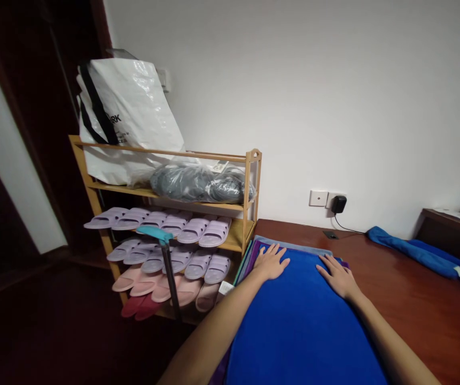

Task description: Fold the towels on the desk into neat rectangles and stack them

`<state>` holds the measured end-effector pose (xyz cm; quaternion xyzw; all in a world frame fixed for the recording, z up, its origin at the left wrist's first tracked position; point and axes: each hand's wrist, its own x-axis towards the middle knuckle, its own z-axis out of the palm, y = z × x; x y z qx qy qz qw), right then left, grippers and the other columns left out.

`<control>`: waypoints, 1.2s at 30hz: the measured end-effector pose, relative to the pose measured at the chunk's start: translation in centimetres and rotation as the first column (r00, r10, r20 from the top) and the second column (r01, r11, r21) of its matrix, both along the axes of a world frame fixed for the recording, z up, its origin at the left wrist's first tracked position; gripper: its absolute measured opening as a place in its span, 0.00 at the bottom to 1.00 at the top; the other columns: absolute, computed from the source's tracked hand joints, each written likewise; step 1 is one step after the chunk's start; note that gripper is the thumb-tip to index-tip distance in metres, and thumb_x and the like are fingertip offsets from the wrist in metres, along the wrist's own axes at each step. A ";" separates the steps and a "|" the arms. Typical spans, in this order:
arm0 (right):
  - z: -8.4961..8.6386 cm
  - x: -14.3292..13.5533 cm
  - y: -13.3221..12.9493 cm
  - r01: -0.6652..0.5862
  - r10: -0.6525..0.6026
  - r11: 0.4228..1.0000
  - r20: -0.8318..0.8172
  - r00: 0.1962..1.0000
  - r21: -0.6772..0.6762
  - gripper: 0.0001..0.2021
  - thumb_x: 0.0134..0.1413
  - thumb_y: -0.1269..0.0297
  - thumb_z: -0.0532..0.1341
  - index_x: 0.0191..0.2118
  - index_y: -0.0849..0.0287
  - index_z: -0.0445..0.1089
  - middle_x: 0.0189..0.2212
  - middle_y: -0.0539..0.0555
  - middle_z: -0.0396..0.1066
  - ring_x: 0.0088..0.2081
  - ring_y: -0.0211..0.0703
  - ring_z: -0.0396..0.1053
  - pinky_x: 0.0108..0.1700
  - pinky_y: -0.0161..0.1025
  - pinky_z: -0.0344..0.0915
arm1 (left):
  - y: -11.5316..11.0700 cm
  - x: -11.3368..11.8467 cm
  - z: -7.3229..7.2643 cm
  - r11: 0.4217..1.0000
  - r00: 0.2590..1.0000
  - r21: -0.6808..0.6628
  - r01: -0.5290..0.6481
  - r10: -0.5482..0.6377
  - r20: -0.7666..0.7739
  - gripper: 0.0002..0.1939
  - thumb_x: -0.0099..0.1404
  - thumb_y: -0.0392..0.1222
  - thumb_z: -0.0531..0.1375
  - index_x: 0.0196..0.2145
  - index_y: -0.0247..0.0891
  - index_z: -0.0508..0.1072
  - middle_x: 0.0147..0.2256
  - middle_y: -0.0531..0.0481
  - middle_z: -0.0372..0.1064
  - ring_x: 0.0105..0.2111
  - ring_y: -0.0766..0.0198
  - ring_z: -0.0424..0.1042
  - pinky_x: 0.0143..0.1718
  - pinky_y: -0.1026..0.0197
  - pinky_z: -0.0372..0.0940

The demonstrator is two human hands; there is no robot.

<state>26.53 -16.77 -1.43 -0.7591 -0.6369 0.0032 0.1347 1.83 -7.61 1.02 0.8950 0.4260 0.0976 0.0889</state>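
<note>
A blue cloth (297, 315) is spread flat on top of a stack of cloths, towel-like, at the near left of the brown table. Purple and grey-blue edges of the lower cloths (305, 248) show at the far side and along the left. My left hand (271, 263) rests palm down on the blue cloth near its far left corner, fingers spread. Close to the far right corner, my right hand (337, 277) also lies flat, its fingers apart. Neither hand grips anything.
Left of the table stands a wooden shoe rack (249, 182) with rows of lilac and pink slippers (216, 231). It carries a white bag (133, 107) and a plastic-wrapped grey bundle (197, 182). A teal-topped handle (155, 233) stands before it. More blue cloths (414, 251) lie right, near a plugged-in adapter (338, 204).
</note>
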 end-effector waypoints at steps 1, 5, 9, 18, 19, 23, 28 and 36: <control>0.2 -0.2 -0.2 0.000 -0.001 1.000 0.025 1.000 0.023 0.32 0.58 0.42 0.38 0.62 0.51 0.53 0.63 0.53 0.48 0.64 0.46 0.43 0.61 0.56 0.46 | -0.1 0.0 0.0 1.000 1.000 0.003 -0.003 0.003 0.000 0.32 0.68 0.60 0.36 0.63 0.45 0.51 0.65 0.47 0.41 0.64 0.54 0.38 0.60 0.41 0.37; 2.0 -2.1 -1.4 -0.066 0.045 0.989 0.158 0.986 0.129 0.29 0.61 0.53 0.40 0.60 0.64 0.56 0.65 0.60 0.39 0.66 0.48 0.32 0.64 0.54 0.33 | -0.4 0.0 0.1 1.000 1.000 0.022 -0.009 0.009 -0.003 0.31 0.68 0.59 0.36 0.63 0.44 0.52 0.65 0.46 0.42 0.64 0.54 0.39 0.60 0.41 0.37; 3.1 -5.1 -3.4 -0.219 0.193 0.966 0.184 0.964 0.136 0.29 0.60 0.48 0.42 0.63 0.54 0.50 0.66 0.51 0.36 0.66 0.44 0.33 0.64 0.51 0.34 | -0.4 0.1 0.0 0.999 1.000 0.032 -0.015 0.015 -0.002 0.31 0.68 0.59 0.37 0.63 0.45 0.52 0.65 0.46 0.43 0.64 0.54 0.40 0.60 0.42 0.38; 1.6 -7.6 -5.6 -0.226 0.228 0.973 0.043 0.973 -0.054 0.32 0.58 0.40 0.36 0.64 0.46 0.45 0.65 0.49 0.40 0.65 0.43 0.38 0.63 0.51 0.41 | -0.9 0.2 -0.5 0.999 1.000 0.026 -0.029 0.029 -0.001 0.31 0.69 0.58 0.37 0.64 0.43 0.51 0.65 0.46 0.41 0.64 0.56 0.38 0.61 0.44 0.35; 1.8 -7.6 -5.8 -0.224 0.227 0.973 0.046 0.973 -0.054 0.32 0.58 0.40 0.36 0.64 0.46 0.46 0.65 0.49 0.40 0.65 0.42 0.38 0.63 0.50 0.41 | -1.1 0.2 -0.4 0.999 1.000 0.028 -0.030 0.030 -0.003 0.31 0.69 0.58 0.37 0.64 0.43 0.51 0.65 0.46 0.41 0.64 0.56 0.39 0.61 0.44 0.35; 2.3 -8.1 -7.0 -0.216 0.219 0.975 0.057 0.974 -0.052 0.32 0.58 0.40 0.36 0.64 0.47 0.45 0.65 0.49 0.40 0.65 0.41 0.38 0.64 0.50 0.41 | -2.3 -0.3 0.1 0.999 1.000 0.041 -0.026 0.026 -0.011 0.30 0.69 0.58 0.37 0.63 0.43 0.51 0.65 0.47 0.42 0.64 0.56 0.40 0.61 0.44 0.36; 2.1 -9.1 -9.9 -0.201 0.205 0.978 0.074 0.976 -0.051 0.32 0.58 0.40 0.36 0.64 0.48 0.45 0.65 0.49 0.39 0.65 0.42 0.38 0.64 0.51 0.43 | -4.8 -0.7 0.3 0.999 1.000 0.050 0.010 -0.009 -0.026 0.31 0.69 0.58 0.36 0.63 0.43 0.51 0.65 0.47 0.42 0.64 0.56 0.40 0.61 0.44 0.37; 0.8 -9.0 -21.8 -0.181 0.181 0.983 -0.036 0.983 0.002 0.28 0.57 0.44 0.45 0.63 0.40 0.47 0.63 0.44 0.45 0.64 0.45 0.43 0.63 0.54 0.47 | -10.1 -1.4 -0.3 0.980 0.983 0.081 0.182 -0.182 -0.008 0.32 0.69 0.59 0.35 0.64 0.42 0.50 0.65 0.44 0.41 0.64 0.54 0.39 0.60 0.42 0.37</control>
